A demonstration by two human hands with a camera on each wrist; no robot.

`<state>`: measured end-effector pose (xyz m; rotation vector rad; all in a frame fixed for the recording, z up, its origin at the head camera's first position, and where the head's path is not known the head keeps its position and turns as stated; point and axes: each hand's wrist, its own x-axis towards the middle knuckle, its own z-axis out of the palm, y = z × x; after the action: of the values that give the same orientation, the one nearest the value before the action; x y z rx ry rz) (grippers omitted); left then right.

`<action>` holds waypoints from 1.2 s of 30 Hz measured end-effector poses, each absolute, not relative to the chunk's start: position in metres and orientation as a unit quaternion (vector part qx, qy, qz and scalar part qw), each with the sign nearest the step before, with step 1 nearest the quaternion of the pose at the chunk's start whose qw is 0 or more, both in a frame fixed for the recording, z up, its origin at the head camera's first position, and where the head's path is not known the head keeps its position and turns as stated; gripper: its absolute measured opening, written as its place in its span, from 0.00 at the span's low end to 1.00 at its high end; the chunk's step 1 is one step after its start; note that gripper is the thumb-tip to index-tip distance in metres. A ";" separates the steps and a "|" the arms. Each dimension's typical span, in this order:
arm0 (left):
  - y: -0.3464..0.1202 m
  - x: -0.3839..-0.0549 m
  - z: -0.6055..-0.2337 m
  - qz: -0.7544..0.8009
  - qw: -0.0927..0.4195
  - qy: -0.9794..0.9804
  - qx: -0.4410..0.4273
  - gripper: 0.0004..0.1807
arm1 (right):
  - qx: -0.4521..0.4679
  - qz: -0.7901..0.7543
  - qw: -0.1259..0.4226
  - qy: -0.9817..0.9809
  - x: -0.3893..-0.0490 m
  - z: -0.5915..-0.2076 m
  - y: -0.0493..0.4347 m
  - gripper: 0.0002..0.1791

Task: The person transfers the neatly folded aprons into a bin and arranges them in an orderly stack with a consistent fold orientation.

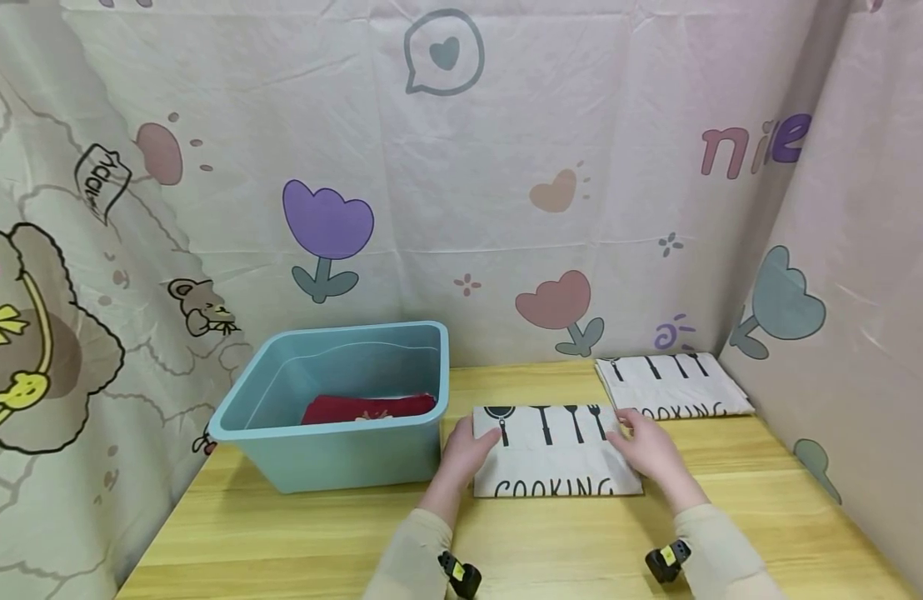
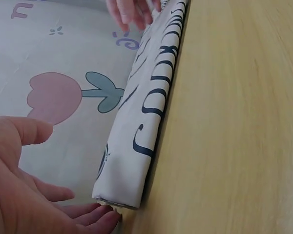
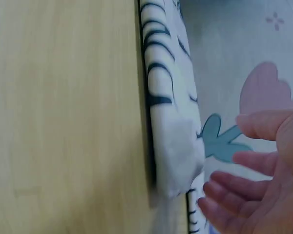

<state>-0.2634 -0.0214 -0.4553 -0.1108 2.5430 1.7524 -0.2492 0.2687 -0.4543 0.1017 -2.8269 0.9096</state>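
Note:
A folded white cloth (image 1: 555, 467) printed with dark kitchen utensils and the word COOKING lies on the table in front of me. My left hand (image 1: 465, 450) is at its left end; in the left wrist view the fingertips (image 2: 105, 217) reach the cloth's end, thumb well apart. On the opposite side, my right hand (image 1: 649, 446) is by the right edge with thumb and fingers spread, as the right wrist view shows. Neither hand grips the cloth. Behind the right hand lies a second folded cloth (image 1: 667, 385) with the same print.
Left of the hands stands a light blue plastic bin (image 1: 341, 462) with a folded dark red cloth (image 1: 356, 408) inside. The wooden table (image 1: 296, 542) meets a patterned curtain (image 1: 461, 167) at the back and on both sides.

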 end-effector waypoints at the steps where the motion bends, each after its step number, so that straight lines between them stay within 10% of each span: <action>1: -0.021 -0.264 -0.456 0.569 0.025 0.821 -0.036 0.32 | 0.027 0.305 0.076 -0.949 -0.250 -0.456 0.272 0.29; 36: -0.019 -0.271 -0.468 0.613 0.035 0.783 -0.100 0.25 | -0.019 0.356 0.008 -0.934 -0.267 -0.470 0.292 0.23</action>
<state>-0.2710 -0.0188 -0.4685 -0.3066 2.4076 1.8835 -0.2670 0.2921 -0.4697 -0.0591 -2.9209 1.1125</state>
